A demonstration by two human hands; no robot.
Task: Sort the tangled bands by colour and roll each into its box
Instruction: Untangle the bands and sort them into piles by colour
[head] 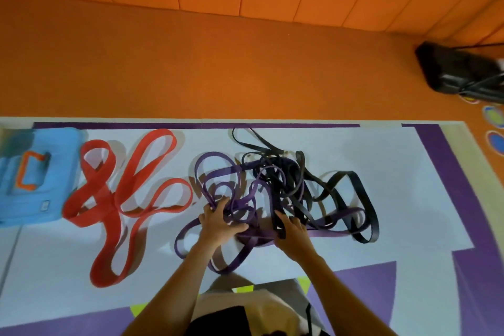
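Observation:
A tangle of purple bands (218, 172) and black bands (351, 194) lies on the white mat (409, 199) in front of me. My left hand (218, 222) grips purple loops at the tangle's near left side. My right hand (293, 230) holds a black band where it crosses a purple one at the near middle. Wide red bands (109, 199) lie apart in loose loops to the left, touching neither hand. A blue box (30, 180) with an orange handle sits at the far left of the mat.
The mat has purple borders and lies on an orange floor (218, 63) with an orange padded wall behind. A black bag (461, 71) sits at the far right. Round coloured markers (495, 128) lie beside the mat's right edge.

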